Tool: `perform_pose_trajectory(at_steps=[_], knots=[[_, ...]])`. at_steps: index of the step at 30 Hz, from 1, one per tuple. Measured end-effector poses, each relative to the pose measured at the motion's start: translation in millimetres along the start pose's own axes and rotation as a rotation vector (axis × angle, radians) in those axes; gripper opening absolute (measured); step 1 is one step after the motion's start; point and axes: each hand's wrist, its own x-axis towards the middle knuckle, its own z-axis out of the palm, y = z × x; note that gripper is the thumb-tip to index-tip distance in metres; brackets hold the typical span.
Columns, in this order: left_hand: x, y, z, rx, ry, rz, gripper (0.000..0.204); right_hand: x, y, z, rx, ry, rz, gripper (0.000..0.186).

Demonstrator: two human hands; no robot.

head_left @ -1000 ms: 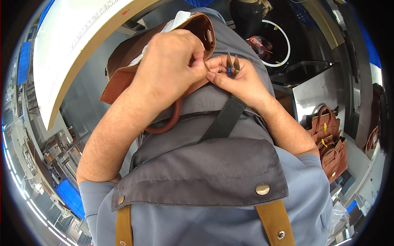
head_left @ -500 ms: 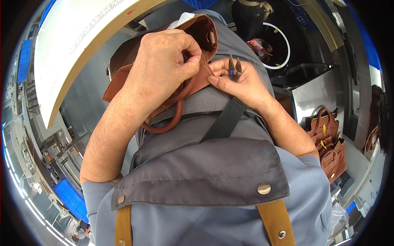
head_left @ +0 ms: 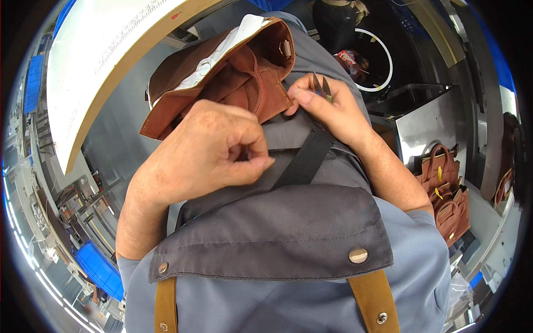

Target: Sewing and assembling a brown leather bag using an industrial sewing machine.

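A brown leather bag (head_left: 222, 83) with a white piece along its inner edge lies open on my grey-aproned lap. My left hand (head_left: 219, 152) is below the bag, thumb and forefinger pinched; whether anything tiny is between them I cannot make out. My right hand (head_left: 333, 114) grips small pointed snips (head_left: 322, 86), blades upward, with its thumb and fingertips at the bag's right corner. A black strap (head_left: 300, 161) crosses the apron below the right hand.
A white board with a tan edge (head_left: 111, 50) stands at upper left. At right are brown handbags (head_left: 447, 211) on a grey surface and a metal box (head_left: 422, 133). A black round bin with a white rim (head_left: 377, 41) is at upper right; machinery lines the left.
My left hand has moved down out of the bag toward me, uncovering the bag's inside and white piece. My right hand has shifted slightly, still holding the snips.
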Motion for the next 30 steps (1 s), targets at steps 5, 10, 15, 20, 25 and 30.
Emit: perform_pose_trajectory(at_steps=[5,10,15,20,25,30], knots=[[-22,-1,-5,-0.002,-0.026,-0.017,0.012,11,5,10,-0.425,0.108,-0.205,0.027],[-48,-10,-3,-0.055,0.203,-0.143,0.013,5,11,-4,-0.441,0.142,-0.181,0.024],[-78,-29,-9,-0.119,0.322,-0.103,0.011,2,2,-23,-0.843,0.388,-0.42,0.013],[-104,-39,-10,-0.194,0.484,-0.231,0.013,-13,-13,-8,-0.758,0.197,-0.55,0.026],[-111,-49,0,-0.168,0.495,-0.249,0.013,4,-10,12,-0.855,0.097,-0.621,0.02],[-122,-60,4,-0.163,0.538,-0.258,0.013,8,-3,-3,-0.775,0.094,-0.608,0.01]])
